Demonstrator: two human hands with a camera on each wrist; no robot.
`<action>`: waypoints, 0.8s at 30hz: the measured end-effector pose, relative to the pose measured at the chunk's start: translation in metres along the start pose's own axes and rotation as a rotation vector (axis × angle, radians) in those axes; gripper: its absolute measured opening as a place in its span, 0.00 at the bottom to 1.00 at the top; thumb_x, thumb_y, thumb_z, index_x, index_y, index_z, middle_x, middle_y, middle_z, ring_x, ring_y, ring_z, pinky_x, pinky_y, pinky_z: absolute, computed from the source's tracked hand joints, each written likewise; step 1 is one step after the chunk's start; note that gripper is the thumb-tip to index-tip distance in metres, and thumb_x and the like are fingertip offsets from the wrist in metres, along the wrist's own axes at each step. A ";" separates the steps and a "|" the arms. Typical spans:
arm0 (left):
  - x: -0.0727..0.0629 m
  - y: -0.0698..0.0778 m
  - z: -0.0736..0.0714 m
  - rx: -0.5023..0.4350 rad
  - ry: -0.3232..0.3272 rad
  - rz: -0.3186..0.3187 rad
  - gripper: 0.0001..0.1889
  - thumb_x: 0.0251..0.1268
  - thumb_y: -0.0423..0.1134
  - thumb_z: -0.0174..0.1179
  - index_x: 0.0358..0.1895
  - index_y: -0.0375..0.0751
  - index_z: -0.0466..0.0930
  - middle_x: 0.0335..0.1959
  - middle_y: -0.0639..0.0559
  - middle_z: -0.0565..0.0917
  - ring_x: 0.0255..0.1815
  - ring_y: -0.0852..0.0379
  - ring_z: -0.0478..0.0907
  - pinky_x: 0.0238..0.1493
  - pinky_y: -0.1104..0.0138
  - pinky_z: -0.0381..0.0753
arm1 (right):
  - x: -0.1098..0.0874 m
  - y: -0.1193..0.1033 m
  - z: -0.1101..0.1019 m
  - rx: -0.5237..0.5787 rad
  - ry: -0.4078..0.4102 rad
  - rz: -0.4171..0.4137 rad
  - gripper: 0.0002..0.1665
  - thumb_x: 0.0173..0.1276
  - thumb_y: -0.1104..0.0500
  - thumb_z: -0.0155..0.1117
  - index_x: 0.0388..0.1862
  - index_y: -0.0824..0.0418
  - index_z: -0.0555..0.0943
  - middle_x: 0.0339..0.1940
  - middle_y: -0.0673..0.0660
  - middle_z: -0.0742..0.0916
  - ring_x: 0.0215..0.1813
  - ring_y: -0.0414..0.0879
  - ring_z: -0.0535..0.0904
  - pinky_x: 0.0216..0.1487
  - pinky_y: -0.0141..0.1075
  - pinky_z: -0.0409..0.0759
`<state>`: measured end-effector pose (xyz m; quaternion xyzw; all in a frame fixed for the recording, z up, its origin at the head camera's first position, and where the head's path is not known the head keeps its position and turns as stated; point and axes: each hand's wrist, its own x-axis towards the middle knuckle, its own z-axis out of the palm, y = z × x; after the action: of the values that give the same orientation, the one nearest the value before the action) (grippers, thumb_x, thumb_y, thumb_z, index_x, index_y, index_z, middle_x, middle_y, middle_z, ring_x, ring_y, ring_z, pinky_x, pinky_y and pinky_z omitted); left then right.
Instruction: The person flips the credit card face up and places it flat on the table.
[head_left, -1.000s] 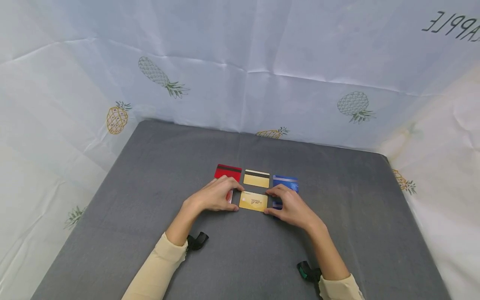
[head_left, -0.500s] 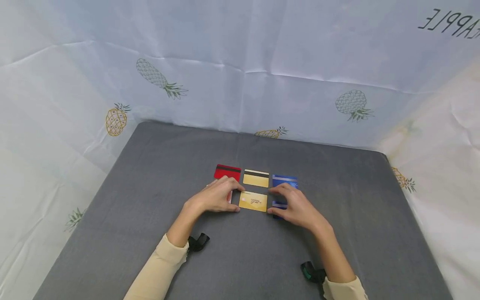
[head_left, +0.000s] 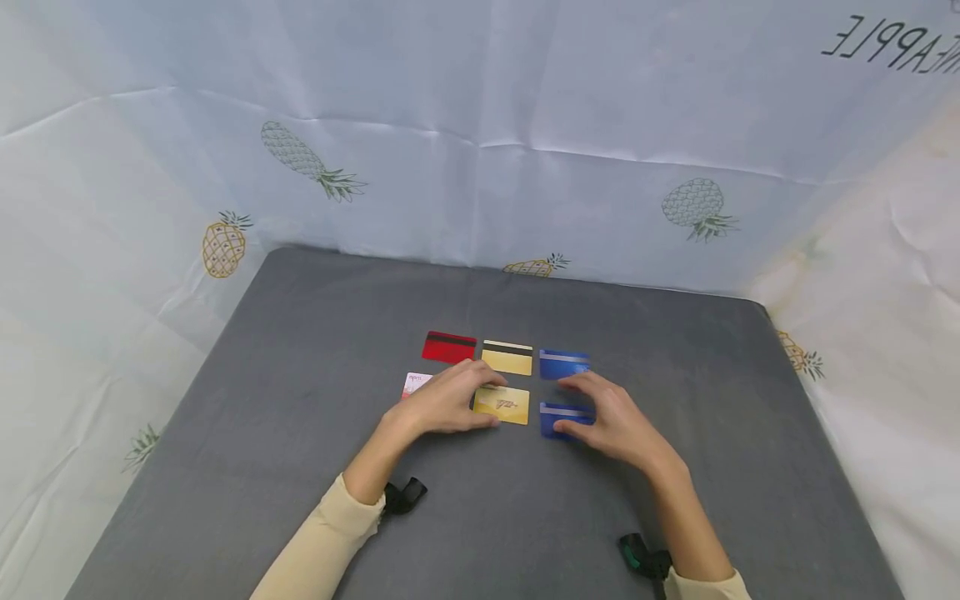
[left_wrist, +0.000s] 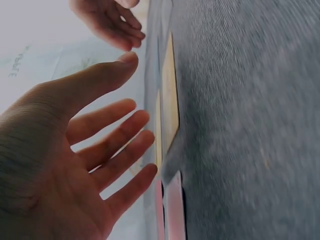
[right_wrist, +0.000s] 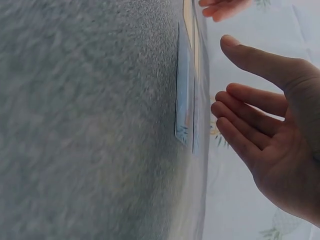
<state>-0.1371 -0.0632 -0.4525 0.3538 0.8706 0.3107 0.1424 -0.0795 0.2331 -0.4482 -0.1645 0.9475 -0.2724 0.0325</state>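
Observation:
Plastic bank cards lie flat in two rows of three. The far row has a red card (head_left: 449, 347), a gold card with a dark stripe (head_left: 507, 358) and a blue card (head_left: 564, 364). In the near row are a pinkish-white card (head_left: 415, 382), partly hidden by my left hand, a gold card (head_left: 504, 406) and another blue card (head_left: 557, 421). My left hand (head_left: 444, 400) hovers over the near gold card's left side, its fingers apart and holding nothing. Above the near blue card is my right hand (head_left: 617, 421), also holding nothing; both wrist views show relaxed fingers off the cards.
The cards lie on a grey cloth-covered table (head_left: 480, 517). Behind it and at the sides hangs a pale curtain (head_left: 480, 200) printed with pineapples. A black wrist strap device (head_left: 405, 497) sits at my left wrist, and another black device (head_left: 643, 557) at my right.
Both hands have shifted to the right. My right hand has moved away from the near gold card to above the blue one, and more of the pinkish-white card now shows beside my left hand.

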 end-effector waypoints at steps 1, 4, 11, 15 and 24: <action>0.001 0.002 0.001 -0.008 -0.002 0.007 0.26 0.66 0.43 0.76 0.66 0.40 0.85 0.63 0.47 0.87 0.62 0.50 0.81 0.65 0.55 0.82 | -0.001 0.001 0.000 0.000 0.005 -0.004 0.37 0.63 0.51 0.85 0.67 0.65 0.83 0.65 0.64 0.89 0.66 0.62 0.86 0.67 0.63 0.83; 0.005 0.007 0.003 -0.030 -0.015 0.023 0.26 0.67 0.42 0.75 0.66 0.39 0.85 0.62 0.46 0.87 0.63 0.50 0.81 0.67 0.56 0.82 | -0.007 0.004 -0.001 0.005 0.018 -0.009 0.37 0.63 0.52 0.86 0.67 0.65 0.83 0.64 0.64 0.89 0.64 0.62 0.87 0.66 0.63 0.84; 0.016 0.018 0.010 -0.029 -0.036 0.078 0.27 0.67 0.43 0.76 0.67 0.39 0.85 0.63 0.47 0.88 0.65 0.51 0.82 0.71 0.56 0.81 | -0.018 0.015 -0.004 0.015 0.032 -0.025 0.37 0.62 0.53 0.86 0.67 0.64 0.83 0.63 0.63 0.90 0.63 0.61 0.88 0.65 0.63 0.84; 0.023 0.025 0.015 -0.010 -0.061 0.101 0.27 0.68 0.44 0.76 0.67 0.38 0.84 0.64 0.47 0.87 0.65 0.51 0.82 0.71 0.58 0.80 | -0.022 0.022 -0.004 0.024 0.027 -0.025 0.37 0.61 0.54 0.87 0.66 0.65 0.84 0.62 0.63 0.90 0.63 0.62 0.88 0.65 0.63 0.84; 0.038 0.037 0.024 0.031 -0.085 0.109 0.28 0.68 0.44 0.76 0.67 0.36 0.83 0.65 0.46 0.86 0.67 0.51 0.80 0.75 0.58 0.78 | -0.028 0.033 -0.007 0.027 0.000 0.013 0.36 0.60 0.54 0.87 0.65 0.65 0.84 0.61 0.61 0.90 0.61 0.58 0.88 0.64 0.60 0.85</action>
<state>-0.1332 -0.0052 -0.4477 0.4156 0.8480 0.2893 0.1566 -0.0633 0.2720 -0.4605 -0.1581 0.9447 -0.2851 0.0364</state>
